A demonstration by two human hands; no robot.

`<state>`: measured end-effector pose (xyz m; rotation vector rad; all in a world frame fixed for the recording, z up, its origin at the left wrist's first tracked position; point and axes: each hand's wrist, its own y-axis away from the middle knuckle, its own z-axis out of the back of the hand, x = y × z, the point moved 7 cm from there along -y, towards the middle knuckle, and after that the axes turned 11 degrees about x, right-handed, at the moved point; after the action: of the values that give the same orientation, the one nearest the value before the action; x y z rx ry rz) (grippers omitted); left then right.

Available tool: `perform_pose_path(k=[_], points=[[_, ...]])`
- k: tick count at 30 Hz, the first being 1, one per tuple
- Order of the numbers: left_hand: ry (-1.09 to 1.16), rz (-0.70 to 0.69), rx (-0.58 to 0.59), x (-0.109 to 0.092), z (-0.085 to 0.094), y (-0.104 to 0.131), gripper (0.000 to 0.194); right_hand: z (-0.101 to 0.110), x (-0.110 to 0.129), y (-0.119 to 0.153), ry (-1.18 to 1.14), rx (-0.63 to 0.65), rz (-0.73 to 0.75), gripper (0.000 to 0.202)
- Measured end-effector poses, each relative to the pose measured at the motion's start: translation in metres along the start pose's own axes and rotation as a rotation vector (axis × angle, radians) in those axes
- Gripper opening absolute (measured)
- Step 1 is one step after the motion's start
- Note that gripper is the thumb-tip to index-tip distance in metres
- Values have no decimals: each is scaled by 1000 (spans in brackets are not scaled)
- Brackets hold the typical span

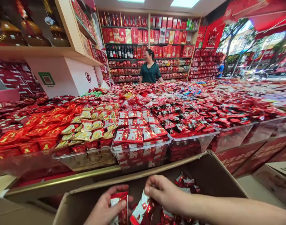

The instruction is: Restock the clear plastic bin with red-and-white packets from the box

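The bottom edge cuts off the near part of the cardboard box (210, 175), so most of what lies inside it is out of sight; only a few red packets show at its far right corner. The left hand (105, 209) is cut at the wrist, and its fingers are curled around a red and white packet (120, 203), the thumb pressed on the packet's front. The right hand (164, 192), inside the box just right of the left, pinches the top of a second packet (141, 211) between thumb and fingers. Beyond the box stands a clear tub (140, 153) heaped with similar packets. A person (150, 70) stands at the far shelves, face blurred.
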<state>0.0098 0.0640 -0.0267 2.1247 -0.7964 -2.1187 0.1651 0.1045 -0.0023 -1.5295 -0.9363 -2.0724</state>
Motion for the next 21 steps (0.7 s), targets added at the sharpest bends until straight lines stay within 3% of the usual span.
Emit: perform_pose_path(k=[5, 9, 11, 14, 18, 21], points=[[-126, 103, 95, 7, -10, 6, 19, 3, 5, 5, 77, -34, 41, 9], [7, 111, 123, 8, -30, 5, 43, 5, 6, 5, 174, -59, 108, 11], [59, 53, 176, 4, -42, 1, 42, 6, 6, 5, 167, -55, 109, 11], [28, -5, 202, 0, -52, -3, 28, 3, 4, 4, 45, -15, 70, 10], [82, -27, 193, 3, -54, -2, 32, -3, 4, 5, -180, 29, 32, 11], [180, -18, 123, 11, -48, 1, 34, -4, 8, 7, -199, 13, 56, 14]])
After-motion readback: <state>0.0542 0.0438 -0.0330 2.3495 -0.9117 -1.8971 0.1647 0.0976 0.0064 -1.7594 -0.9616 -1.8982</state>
